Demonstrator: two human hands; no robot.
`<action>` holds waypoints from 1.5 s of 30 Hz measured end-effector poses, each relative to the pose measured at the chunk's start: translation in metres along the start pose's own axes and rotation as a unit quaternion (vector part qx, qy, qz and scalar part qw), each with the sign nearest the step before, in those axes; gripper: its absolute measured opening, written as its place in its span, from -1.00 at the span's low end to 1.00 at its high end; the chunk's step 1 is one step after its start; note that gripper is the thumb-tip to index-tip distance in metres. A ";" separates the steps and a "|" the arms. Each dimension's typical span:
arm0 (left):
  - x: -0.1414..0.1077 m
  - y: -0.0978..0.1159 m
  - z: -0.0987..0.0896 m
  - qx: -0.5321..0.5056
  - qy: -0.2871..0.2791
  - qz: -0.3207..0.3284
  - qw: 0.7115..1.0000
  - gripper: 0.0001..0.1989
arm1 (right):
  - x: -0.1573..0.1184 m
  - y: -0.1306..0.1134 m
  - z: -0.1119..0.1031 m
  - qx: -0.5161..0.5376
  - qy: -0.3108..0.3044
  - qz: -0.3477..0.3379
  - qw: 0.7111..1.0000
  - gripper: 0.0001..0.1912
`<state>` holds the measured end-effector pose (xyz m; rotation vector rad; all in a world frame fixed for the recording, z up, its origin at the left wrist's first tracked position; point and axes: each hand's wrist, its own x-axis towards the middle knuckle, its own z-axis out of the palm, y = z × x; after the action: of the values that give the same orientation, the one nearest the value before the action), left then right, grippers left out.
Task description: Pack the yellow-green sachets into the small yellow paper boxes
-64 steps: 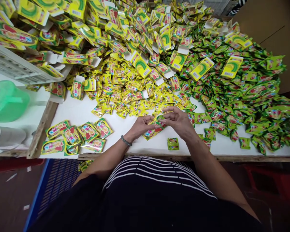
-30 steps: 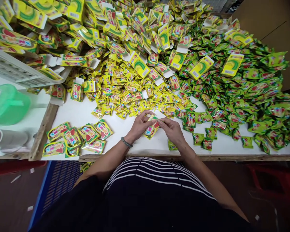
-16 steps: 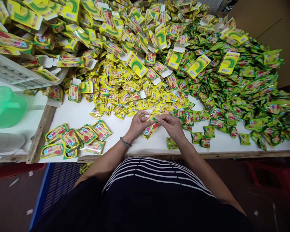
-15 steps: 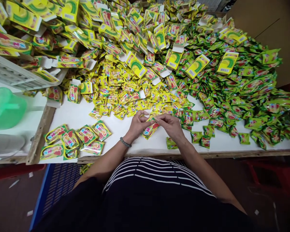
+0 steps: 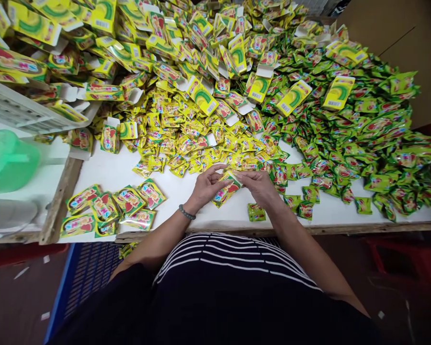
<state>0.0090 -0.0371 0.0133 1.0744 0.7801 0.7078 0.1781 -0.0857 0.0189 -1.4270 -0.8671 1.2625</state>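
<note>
Between my two hands is a small printed candy box [image 5: 225, 190], held just above the white tabletop and tilted. My left hand [image 5: 207, 186] grips its left side with thumb and fingers, a beaded bracelet on the wrist. At the box's upper right end, the fingers of my right hand [image 5: 255, 184] are closed on it. Yellow candy packets [image 5: 197, 143] lie heaped just beyond my hands. Green candy packets [image 5: 330, 167] spread to the right, and one loose green packet [image 5: 255, 212] rests beside my right wrist.
Several filled-looking boxes [image 5: 104, 208] lie at the left front. Open boxes [image 5: 129, 48] pile up behind, partly in a white basket [image 5: 39, 112]. A green scoop [image 5: 10, 163] and a white mug [image 5: 10, 215] stand far left. Below the table edge sits a blue crate [image 5: 82, 278].
My right hand has shifted slightly right and turned at the end of the box, showing more of the box's printed face. My left hand has barely moved.
</note>
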 end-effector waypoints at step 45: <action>0.031 -0.005 0.019 0.308 0.058 -0.062 0.948 -0.73 | -0.044 0.053 -0.072 -0.187 0.132 0.013 0.973 -0.62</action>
<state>0.0420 -0.0229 0.0079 1.5362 1.2052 0.4254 0.2347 -0.1561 -0.0243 -1.8620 -0.9350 0.9283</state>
